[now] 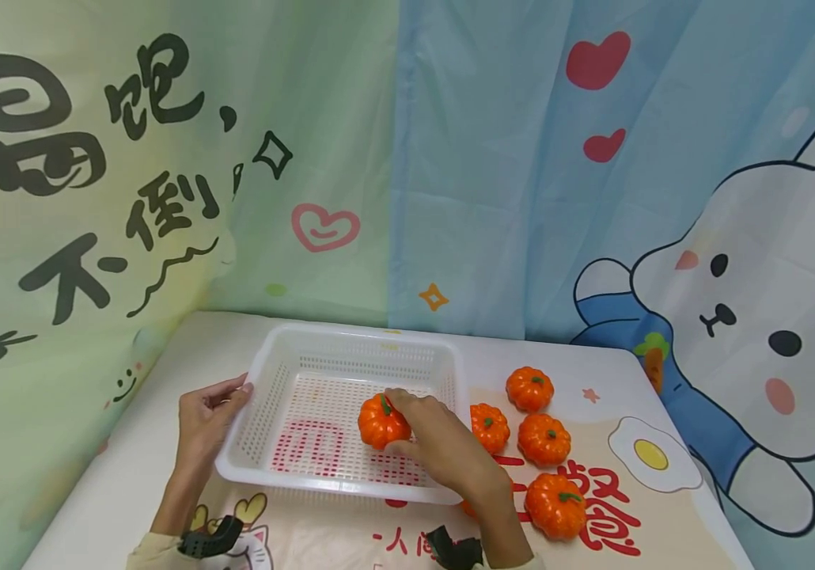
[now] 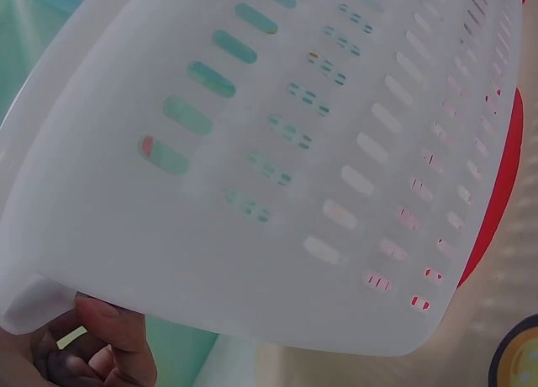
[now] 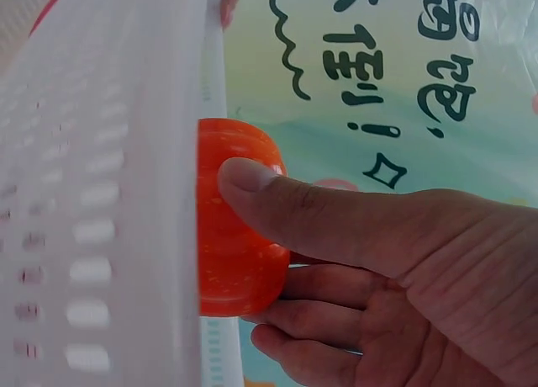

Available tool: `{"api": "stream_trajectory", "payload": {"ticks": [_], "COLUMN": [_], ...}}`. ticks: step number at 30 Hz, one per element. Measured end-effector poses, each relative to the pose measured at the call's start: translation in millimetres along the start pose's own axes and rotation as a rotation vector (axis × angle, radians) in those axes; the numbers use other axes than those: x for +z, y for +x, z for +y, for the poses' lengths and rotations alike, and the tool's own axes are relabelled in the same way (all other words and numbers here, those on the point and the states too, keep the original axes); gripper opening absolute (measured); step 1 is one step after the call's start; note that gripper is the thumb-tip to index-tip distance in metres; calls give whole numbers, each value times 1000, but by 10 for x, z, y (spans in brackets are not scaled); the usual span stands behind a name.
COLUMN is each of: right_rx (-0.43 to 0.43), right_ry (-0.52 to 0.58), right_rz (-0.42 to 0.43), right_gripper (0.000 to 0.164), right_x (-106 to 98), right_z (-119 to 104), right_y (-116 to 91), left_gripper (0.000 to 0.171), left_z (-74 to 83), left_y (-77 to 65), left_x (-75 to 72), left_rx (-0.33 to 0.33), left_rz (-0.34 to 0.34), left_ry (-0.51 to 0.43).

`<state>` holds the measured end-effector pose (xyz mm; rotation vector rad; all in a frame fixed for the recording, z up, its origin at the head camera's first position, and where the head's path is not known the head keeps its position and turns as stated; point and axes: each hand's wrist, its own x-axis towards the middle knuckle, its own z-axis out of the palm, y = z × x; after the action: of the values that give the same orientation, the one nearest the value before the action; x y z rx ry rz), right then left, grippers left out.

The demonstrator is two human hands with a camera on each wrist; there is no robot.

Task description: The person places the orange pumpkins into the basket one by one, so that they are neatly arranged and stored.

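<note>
A white plastic basket (image 1: 339, 488) with slotted walls stands on the table. My left hand (image 1: 210, 419) pinches its left rim between thumb and fingers; the left wrist view shows that thumb (image 2: 105, 315) at the basket's edge. Over the basket's inside, my right hand (image 1: 443, 439) grips a small orange pumpkin (image 1: 381, 423) with a green stem. In the right wrist view the thumb (image 3: 277, 198) lies across the pumpkin (image 3: 239, 261), and the basket wall (image 3: 160, 235) hides part of it.
Right of the basket lie several more pumpkins, among them a back one (image 1: 530, 389), a middle one (image 1: 544, 440) and a front one (image 1: 555, 507). Another pumpkin (image 1: 490, 428) sits close against the basket's right side. A printed curtain (image 1: 464, 174) hangs behind the table.
</note>
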<state>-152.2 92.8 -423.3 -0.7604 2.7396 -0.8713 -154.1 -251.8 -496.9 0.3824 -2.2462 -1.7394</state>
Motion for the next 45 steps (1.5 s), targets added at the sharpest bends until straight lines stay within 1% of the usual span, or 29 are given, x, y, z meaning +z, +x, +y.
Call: {"api": "stream_trajectory", "payload": {"ticks": [3, 9, 17, 25, 33, 39, 45], "right_rx": [-19, -19, -41, -105, -140, -175, -192], "right_ry": [2, -7, -39, -70, -69, -82, -77], "right_rz": [-3, -18, -37, -54, -61, -42, -41], "right_gripper": [71, 74, 71, 70, 67, 64, 64], "right_x": [46, 155, 274, 371, 465, 532, 622], "right_z": [-31, -103, -212, -319, -345, -358, -387], "right_y": [34, 90, 164, 258, 320, 359, 416], "left_gripper": [35, 34, 33, 33, 34, 34, 34], "left_z": [9, 17, 7, 5, -16, -25, -31], "left_y": [1, 14, 55, 51, 51, 48, 48], "left_x": [0, 13, 55, 49, 37, 21, 6], "left_rx": [8, 3, -3, -12, -8, -22, -30], "left_rz": [2, 2, 13, 19, 21, 23, 23], "left_ry": [1, 4, -9, -9, -10, -11, -10]}}
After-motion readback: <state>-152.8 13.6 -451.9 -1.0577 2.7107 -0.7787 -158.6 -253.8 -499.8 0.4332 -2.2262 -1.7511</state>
